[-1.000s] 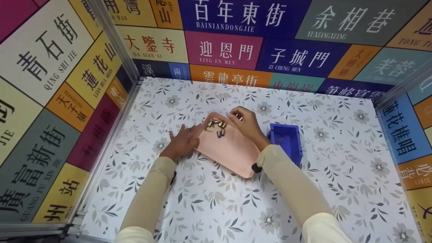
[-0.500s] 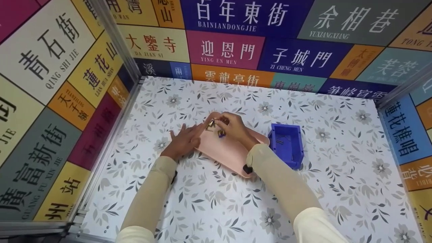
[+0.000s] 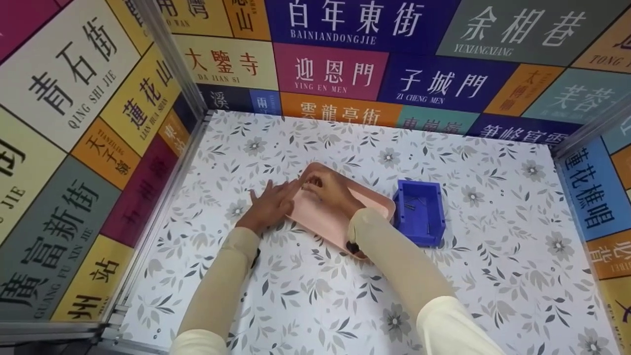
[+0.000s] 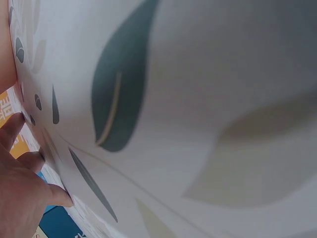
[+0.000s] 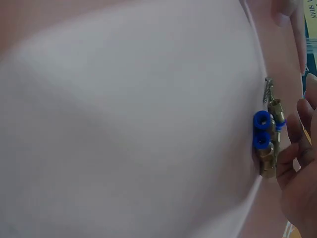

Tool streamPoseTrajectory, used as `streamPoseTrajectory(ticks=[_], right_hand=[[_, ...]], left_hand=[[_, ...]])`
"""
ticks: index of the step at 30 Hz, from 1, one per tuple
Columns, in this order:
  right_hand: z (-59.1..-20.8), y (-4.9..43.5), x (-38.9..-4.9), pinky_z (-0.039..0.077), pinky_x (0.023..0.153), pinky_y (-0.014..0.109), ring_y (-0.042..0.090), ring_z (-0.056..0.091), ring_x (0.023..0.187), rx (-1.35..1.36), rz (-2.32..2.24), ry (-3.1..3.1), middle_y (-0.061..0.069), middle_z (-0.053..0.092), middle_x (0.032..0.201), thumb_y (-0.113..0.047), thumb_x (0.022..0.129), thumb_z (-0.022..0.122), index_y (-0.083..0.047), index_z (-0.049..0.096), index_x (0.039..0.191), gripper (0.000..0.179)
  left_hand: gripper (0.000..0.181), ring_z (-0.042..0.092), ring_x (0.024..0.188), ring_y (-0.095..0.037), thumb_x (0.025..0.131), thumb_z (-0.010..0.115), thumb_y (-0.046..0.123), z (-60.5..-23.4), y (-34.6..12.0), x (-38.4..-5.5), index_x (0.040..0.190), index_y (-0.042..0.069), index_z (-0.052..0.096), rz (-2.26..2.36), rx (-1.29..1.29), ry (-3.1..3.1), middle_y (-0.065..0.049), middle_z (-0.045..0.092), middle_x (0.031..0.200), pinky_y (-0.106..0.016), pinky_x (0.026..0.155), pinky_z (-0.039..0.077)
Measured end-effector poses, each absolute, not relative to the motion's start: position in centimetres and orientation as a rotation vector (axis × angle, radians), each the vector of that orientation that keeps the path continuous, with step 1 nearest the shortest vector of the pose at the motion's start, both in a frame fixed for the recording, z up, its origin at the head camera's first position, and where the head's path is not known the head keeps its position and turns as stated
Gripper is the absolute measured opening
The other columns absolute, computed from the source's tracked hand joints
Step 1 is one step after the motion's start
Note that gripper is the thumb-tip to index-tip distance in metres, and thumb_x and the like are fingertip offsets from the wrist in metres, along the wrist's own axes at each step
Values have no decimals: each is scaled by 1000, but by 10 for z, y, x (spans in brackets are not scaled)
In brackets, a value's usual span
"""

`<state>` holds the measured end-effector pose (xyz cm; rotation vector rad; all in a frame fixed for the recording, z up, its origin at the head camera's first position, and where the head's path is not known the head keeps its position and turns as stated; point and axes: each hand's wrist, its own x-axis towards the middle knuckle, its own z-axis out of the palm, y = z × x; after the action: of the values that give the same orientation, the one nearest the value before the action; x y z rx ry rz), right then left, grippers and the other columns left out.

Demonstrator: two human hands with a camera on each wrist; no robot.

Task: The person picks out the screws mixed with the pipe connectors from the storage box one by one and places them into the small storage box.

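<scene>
In the head view, my left hand lies against the left edge of a pink tray, fingers spread. The left wrist view has its fingers touching the patterned surface. My right hand reaches into the tray's upper left corner, fingers bent. There, brass fittings with blue rings lie clustered beside small screws, seen in the right wrist view. The right fingers are right at the fittings; whether they pinch one cannot be made out. From the head, this hand mostly covers the pieces.
A blue open box with a few screws inside stands just right of the tray. Leaf-patterned white covering spreads over the table. Panels printed with large characters wall in the back and both sides.
My right hand has moved left and slightly down over the tray, from its upper edge onto the fittings, uncovering the blue box. My left hand stays at the tray's edge.
</scene>
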<state>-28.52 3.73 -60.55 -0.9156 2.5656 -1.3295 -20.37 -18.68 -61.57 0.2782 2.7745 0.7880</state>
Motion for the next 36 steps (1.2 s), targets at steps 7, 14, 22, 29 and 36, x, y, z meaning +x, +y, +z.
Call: streamPoseTrajectory(ticks=[7, 14, 22, 29, 36], right_hand=[[-614, 33, -287, 52, 81, 33, 17, 63, 88, -1005, -1242, 2678, 2, 70, 94, -25, 94, 76, -13, 78, 99, 13], [-619, 36, -287, 49, 91, 36, 21, 61, 96, -978, -1202, 2719, 7, 70, 100, -19, 90, 79, -8, 80, 98, 13], [-623, 35, -287, 46, 99, 37, 23, 60, 103, -975, -1138, 2752, 7, 70, 104, -22, 88, 81, -10, 81, 96, 14], [-627, 35, -289, 42, 108, 40, 27, 60, 110, -1000, -1004, 2795, 7, 71, 106, -22, 89, 81, -9, 81, 94, 14], [-625, 35, -289, 43, 103, 41, 27, 60, 103, -981, -949, 2799, 8, 70, 99, -22, 90, 79, -10, 82, 89, 12]], left_hand=[[58, 3, 157, -49, 106, 30, 52, -618, -188, -205, 161, 52, 11, 769, 289, 2786, 4, 27, 169, -84, 110, -7], [58, 1, 158, -46, 106, 28, 55, -619, -188, -205, 161, 51, 12, 785, 268, 2772, 5, 26, 170, -82, 112, -9], [58, 2, 158, -44, 106, 31, 53, -617, -186, -204, 161, 51, 12, 767, 259, 2781, 5, 27, 169, -84, 111, -6], [58, 3, 158, -44, 106, 31, 54, -616, -187, -206, 161, 51, 12, 740, 252, 2784, 5, 27, 169, -84, 111, -4], [58, 4, 158, -44, 107, 33, 53, -619, -188, -206, 161, 52, 12, 763, 257, 2786, 4, 27, 169, -84, 111, -5]])
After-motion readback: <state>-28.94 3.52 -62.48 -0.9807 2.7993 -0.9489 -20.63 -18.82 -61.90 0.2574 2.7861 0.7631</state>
